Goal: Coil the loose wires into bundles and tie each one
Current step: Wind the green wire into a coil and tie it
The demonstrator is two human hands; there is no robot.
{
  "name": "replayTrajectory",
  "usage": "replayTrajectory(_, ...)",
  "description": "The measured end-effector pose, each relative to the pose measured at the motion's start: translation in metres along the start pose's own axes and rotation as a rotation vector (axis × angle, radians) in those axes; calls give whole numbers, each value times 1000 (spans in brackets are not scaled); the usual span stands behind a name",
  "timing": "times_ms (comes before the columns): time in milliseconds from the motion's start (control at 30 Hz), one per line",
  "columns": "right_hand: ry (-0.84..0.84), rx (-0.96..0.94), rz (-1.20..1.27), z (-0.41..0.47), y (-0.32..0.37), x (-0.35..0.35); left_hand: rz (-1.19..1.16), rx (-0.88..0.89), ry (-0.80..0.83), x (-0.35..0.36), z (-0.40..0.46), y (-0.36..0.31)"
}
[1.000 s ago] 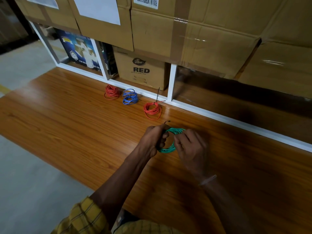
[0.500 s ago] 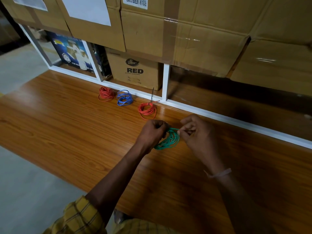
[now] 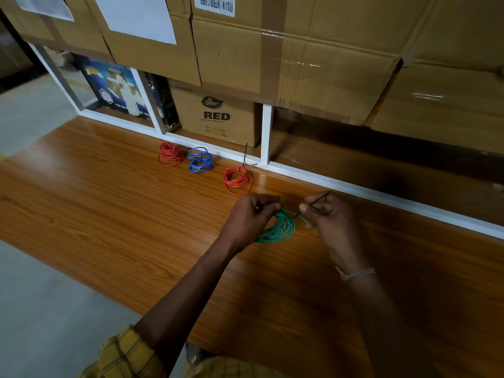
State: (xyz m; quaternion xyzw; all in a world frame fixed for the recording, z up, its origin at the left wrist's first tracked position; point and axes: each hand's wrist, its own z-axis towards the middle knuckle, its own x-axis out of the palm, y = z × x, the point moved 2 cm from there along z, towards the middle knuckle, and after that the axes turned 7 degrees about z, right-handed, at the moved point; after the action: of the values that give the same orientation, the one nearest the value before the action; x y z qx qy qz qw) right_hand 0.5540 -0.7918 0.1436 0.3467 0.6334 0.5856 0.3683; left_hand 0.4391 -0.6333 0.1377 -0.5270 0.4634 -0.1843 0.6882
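A green wire coil [image 3: 281, 229] lies on the wooden table [image 3: 109, 203] between my hands. My left hand [image 3: 249, 218] grips the coil's upper left side. My right hand [image 3: 328, 218] pinches a thin black tie [image 3: 317, 201] that runs from the coil's top up to the right. Farther back lie three coiled bundles: a red one [image 3: 237, 180] with a black tie sticking up, a blue one [image 3: 200, 160] and another red one [image 3: 170, 154].
A white shelf frame [image 3: 266, 135] runs along the table's far edge. Cardboard boxes [image 3: 286, 50] stack above it, and a box marked RED [image 3: 216, 115] stands inside. Grey floor [image 3: 41, 309] lies to the left of the table.
The right hand has drawn the black tie out to the right of the coil. The green coil now lies flatter on the table, and the camera has shifted slightly.
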Motion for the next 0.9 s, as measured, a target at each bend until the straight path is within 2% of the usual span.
replayTrajectory(167, 55, 96, 15, 0, -7, 0, -11, -7, -109, -6, -3, 2)
replayTrajectory(267, 32, 151, 87, -2, -5, 2, -35, 33, -30, -8, -5, 1)
replayTrajectory(400, -16, 232, 300, -2, -2, 5, -43, 36, 40, -9, -9, 2)
replayTrajectory(600, 91, 241, 565, -12, 7, 15, -11, 33, 71, -6, -11, 0)
replayTrajectory(767, 139, 234, 553, -17, 6, 16, -72, -10, 88, -9, -12, -5)
replayTrajectory(900, 69, 278, 639, -15, 6, 14, -97, -6, 159, -11, -12, -8)
